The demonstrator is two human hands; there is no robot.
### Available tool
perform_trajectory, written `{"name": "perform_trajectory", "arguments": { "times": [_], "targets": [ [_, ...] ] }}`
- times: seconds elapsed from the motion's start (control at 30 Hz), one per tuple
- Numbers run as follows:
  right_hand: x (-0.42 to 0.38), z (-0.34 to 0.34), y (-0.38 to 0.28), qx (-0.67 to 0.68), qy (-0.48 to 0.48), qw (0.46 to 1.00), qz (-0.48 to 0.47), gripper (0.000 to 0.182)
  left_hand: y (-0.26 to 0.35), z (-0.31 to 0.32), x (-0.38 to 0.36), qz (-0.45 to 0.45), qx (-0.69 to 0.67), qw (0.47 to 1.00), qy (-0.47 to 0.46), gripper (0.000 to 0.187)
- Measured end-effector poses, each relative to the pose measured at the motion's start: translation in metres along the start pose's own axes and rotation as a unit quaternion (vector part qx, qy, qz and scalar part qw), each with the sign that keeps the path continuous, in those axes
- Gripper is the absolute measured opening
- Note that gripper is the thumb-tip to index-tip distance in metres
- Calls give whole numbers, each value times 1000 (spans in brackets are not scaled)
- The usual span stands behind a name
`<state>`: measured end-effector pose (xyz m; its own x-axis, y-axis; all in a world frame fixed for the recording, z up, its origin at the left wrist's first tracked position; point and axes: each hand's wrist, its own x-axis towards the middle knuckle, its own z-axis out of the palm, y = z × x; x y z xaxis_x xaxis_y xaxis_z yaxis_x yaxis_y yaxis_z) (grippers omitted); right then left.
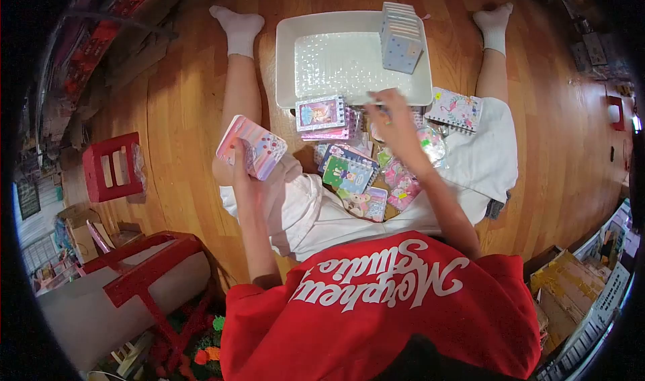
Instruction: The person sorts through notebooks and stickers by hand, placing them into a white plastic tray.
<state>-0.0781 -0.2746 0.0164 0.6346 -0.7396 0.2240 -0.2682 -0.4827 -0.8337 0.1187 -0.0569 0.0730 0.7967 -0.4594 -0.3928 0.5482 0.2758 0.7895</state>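
My left hand (243, 162) is closed around a small notebook (259, 142) with pink and white stripes, held above my left thigh. Over the pile near the front rim of a white plastic basket (285, 65), my right hand (395, 117) is smeared by motion; whether it holds anything does not show. Beneath and beside it lie several spiral notebooks, among them a purple one with a cartoon girl (321, 114), a green and blue one (349, 173) and a white floral one (455, 110). Pink packets (402, 187) lie among them.
Inside the basket's right end stands a row of light-blue notebooks (402, 45). My legs stretch along both sides of the basket on the wood floor (181, 112). A red plastic stool (111, 167) is at left, with cardboard boxes (571, 287) at lower right.
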Motion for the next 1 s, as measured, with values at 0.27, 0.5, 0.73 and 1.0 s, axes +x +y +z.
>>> {"name": "perform_trajectory", "arguments": {
  "times": [0.27, 0.5, 0.73, 1.0],
  "targets": [
    [6, 68, 15, -6, -25, 999, 43, 45, -22, -1, 4, 125, 302, 945, -1, 32],
    [20, 1, 21, 226, -16, 956, 189, 34, -39, -19, 50, 177, 525, 827, -93, 37],
    [45, -89, 15, 253, -32, 929, 267, 39, -58, -3, 64, 396, 604, 685, -97, 47],
    [75, -149, 44, -134, -1, 991, 12, 34, -76, 10, 47, 391, 543, 710, -221, 36]
  ]
}}
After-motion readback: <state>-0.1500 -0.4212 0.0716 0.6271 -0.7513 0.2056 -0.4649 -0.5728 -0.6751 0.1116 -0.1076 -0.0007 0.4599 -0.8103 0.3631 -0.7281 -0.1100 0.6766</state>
